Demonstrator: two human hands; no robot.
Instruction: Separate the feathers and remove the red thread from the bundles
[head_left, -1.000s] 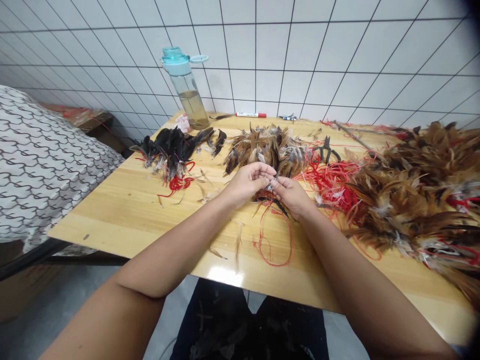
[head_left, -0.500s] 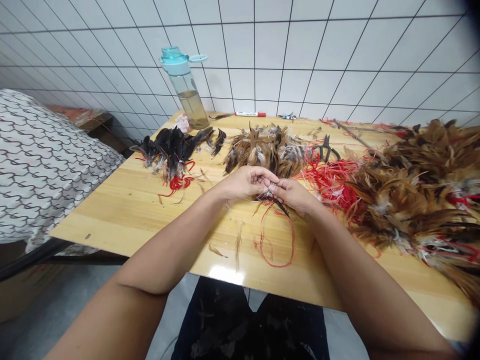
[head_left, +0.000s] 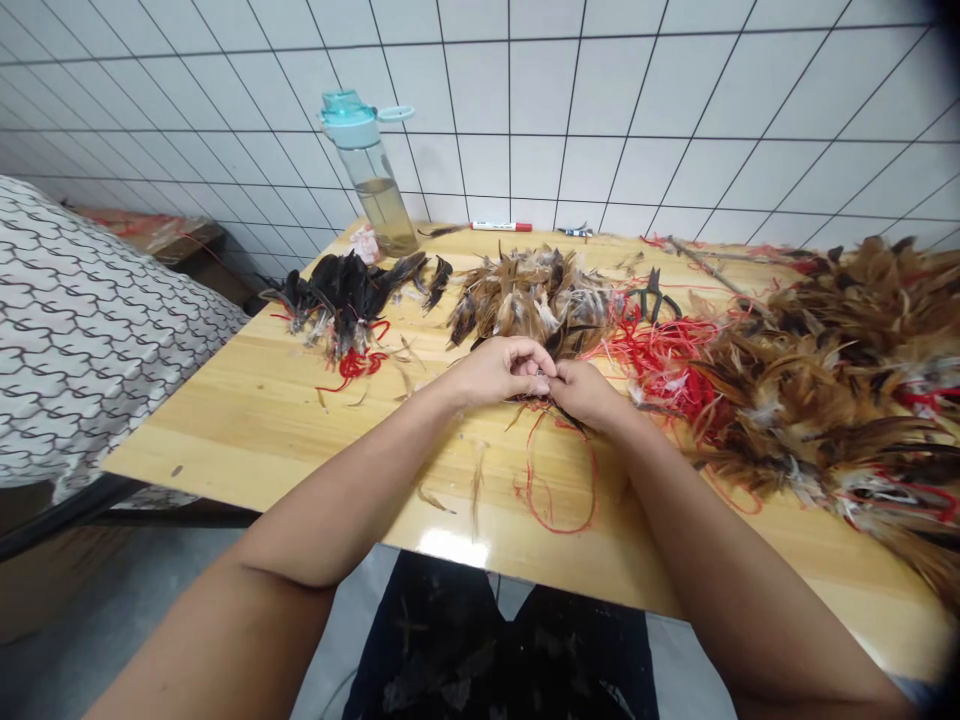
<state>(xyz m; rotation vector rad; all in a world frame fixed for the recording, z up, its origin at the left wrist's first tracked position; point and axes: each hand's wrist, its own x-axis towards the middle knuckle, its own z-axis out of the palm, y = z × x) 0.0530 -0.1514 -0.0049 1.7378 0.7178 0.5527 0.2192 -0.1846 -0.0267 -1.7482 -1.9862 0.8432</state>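
Observation:
My left hand (head_left: pixel 504 370) and my right hand (head_left: pixel 589 393) meet over the middle of the table, fingertips touching. The fingers of both are closed in a pinch around the base of a small bunch of dark feathers (head_left: pixel 571 420), mostly hidden by the hands. A red string (head_left: pixel 597 490) hangs from beneath the fingers and lies in a loop on the wood. Just behind the hands is a pile of brown feathers (head_left: pixel 517 300). A tangle of red string (head_left: pixel 675 365) lies to the right of my right hand.
Black feather bunches (head_left: pixel 345 295) lie at left, near a water bottle (head_left: pixel 386 205). Black-handled snips (head_left: pixel 654 298) lie behind the red tangle. Large brown feather heaps (head_left: pixel 817 400) cover the table's right side. A marker (head_left: pixel 501 227) lies by the tiled wall (head_left: pixel 544 90).
My right hand has turned slightly and its fingers have closed in nearer my left fingertips. The dark feathers and the red string loop have shifted a little to the right.

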